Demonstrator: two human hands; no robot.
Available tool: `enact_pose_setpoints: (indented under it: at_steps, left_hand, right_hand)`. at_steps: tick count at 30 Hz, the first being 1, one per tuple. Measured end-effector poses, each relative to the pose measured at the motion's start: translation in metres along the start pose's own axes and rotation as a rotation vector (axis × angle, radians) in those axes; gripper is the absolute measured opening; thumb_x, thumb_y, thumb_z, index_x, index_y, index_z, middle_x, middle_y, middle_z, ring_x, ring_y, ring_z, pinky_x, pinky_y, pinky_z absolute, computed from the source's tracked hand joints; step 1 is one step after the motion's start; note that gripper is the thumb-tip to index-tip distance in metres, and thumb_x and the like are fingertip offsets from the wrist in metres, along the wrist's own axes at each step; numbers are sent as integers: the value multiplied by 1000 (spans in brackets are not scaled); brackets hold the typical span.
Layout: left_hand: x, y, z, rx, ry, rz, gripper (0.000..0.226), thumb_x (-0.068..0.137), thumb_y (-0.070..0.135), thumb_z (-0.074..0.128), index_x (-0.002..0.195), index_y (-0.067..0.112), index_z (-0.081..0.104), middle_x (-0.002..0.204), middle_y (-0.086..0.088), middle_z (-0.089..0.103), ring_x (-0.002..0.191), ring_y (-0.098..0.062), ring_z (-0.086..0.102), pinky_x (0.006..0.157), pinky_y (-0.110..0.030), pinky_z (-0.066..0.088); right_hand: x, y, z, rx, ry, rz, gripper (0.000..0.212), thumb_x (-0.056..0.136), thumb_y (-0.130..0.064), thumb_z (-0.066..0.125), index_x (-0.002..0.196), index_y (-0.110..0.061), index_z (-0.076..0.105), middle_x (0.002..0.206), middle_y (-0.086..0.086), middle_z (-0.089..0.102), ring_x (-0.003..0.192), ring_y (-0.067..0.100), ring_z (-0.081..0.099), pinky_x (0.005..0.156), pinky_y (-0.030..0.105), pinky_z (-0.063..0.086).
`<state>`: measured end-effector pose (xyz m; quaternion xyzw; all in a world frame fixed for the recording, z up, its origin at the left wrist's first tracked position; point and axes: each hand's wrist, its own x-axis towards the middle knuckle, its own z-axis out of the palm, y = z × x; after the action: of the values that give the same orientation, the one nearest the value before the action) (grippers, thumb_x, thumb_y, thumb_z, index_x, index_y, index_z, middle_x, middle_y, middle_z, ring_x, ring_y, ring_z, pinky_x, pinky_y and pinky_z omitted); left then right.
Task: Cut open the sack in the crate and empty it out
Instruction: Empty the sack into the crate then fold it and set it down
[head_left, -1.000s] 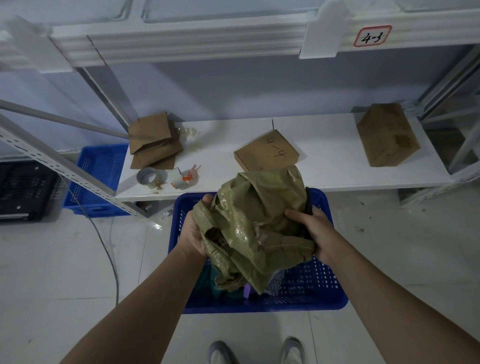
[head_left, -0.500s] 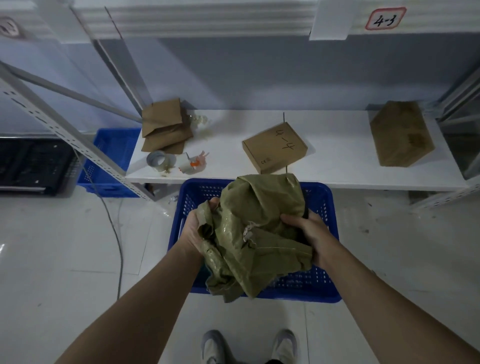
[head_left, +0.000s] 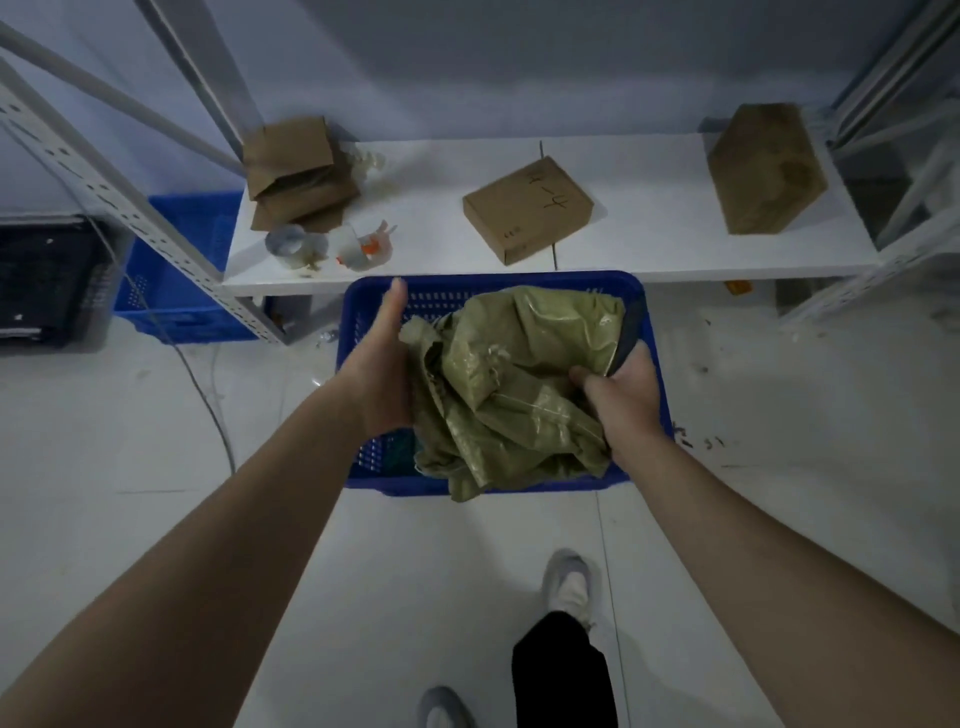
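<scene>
Item: olive-green woven sack, crumpled and slack, held above the near half of a blue perforated crate that stands on the floor. Nearest to the viewer, two bare forearms reach forward over the floor, with two shoes below. Left hand: pressed against the sack's left flank, thumb raised and pointing away; whether its fingers close on cloth behind the bundle cannot be told. Right hand: grip closed on a gather of the sack's right edge, with a dark, narrow, blade-like object in the same fist, likely the cutter. The bundle lies between the two hands, its long axis running near-left to far-right, a loose lower corner hanging past the crate's near rim. The interior beneath is mostly hidden, so how much has come out cannot be judged. Further off: a white shelf carrying flattened cardboard, tape rolls and two brown boxes; a second blue crate sits far left.
</scene>
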<state>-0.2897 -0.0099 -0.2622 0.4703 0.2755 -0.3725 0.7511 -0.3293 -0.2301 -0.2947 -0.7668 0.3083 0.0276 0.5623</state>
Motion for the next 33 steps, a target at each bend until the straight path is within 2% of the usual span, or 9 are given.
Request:
enact_pose_setpoints:
  at_steps: [5, 12, 15, 18, 23, 26, 29, 32, 33]
  left_hand:
    - [-24, -23, -23, 337, 57, -39, 128, 47, 56, 87, 145, 48, 6, 149, -8, 28, 127, -45, 40, 86, -78, 37]
    - [-28, -97, -57, 598, 219, 102, 119, 64, 17, 85, 146, 41, 1, 123, -1, 33, 111, -26, 45, 96, -49, 48]
    - [-23, -127, -67, 682, 266, 256, 111, 69, 7, 81, 146, 34, 5, 121, 2, 35, 108, -19, 44, 95, -38, 43]
    - [-9, -159, -82, 673, 331, 365, 97, 71, -1, 74, 138, 30, 12, 120, -1, 43, 109, -23, 52, 98, -43, 47]
    - [14, -213, -102, 793, 543, 525, 45, 77, -4, 55, 99, 26, 30, 106, -7, 51, 90, -26, 58, 80, -53, 53]
    - [27, -243, -115, 1009, 639, 613, 28, 76, -9, 43, 77, 19, 40, 105, -3, 49, 84, -27, 54, 76, -44, 52]
    - [41, -271, -132, 978, 603, 544, 28, 80, 2, 52, 70, 28, 53, 107, 0, 51, 91, -20, 53, 85, -39, 49]
    - [57, -292, -147, 819, 507, 397, 1, 81, 26, 66, 81, 25, 66, 112, 1, 48, 95, -9, 51, 91, -33, 45]
    - [64, -299, -152, 812, 471, 347, 10, 78, 29, 70, 86, 23, 67, 116, 1, 45, 95, -6, 49, 90, -29, 43]
  right_hand:
    - [-53, 24, 17, -182, 99, -16, 44, 81, -12, 69, 118, -11, 46, 115, 10, 63, 101, 30, 61, 88, 45, 52]
    - [-89, 61, 31, -173, -7, 21, 38, 83, -8, 66, 115, -13, 46, 108, 4, 60, 98, 24, 59, 85, 37, 48]
    - [-95, 89, 33, -111, -52, 82, 32, 84, -6, 65, 107, -15, 44, 90, -7, 54, 82, 13, 54, 77, 31, 42]
    - [-95, 122, 34, -83, -93, 157, 29, 84, -5, 63, 106, -12, 46, 90, -5, 56, 82, 15, 56, 76, 33, 46]
    - [-86, 178, 47, -50, -143, 287, 29, 80, -8, 63, 107, -8, 52, 102, 14, 64, 94, 30, 63, 83, 45, 55]
    - [-81, 215, 56, -57, -159, 320, 29, 80, -7, 61, 107, -6, 52, 103, 16, 64, 95, 32, 63, 80, 42, 54]
    - [-78, 252, 65, -118, -180, 375, 26, 81, -9, 62, 104, -5, 50, 101, 17, 63, 92, 33, 63, 72, 37, 52]
    - [-74, 284, 73, -145, -214, 401, 27, 80, -12, 63, 104, -7, 52, 99, 16, 64, 88, 31, 65, 70, 36, 53]
    - [-72, 292, 76, -142, -218, 405, 27, 80, -12, 64, 104, -6, 52, 98, 16, 65, 87, 30, 65, 69, 36, 53]
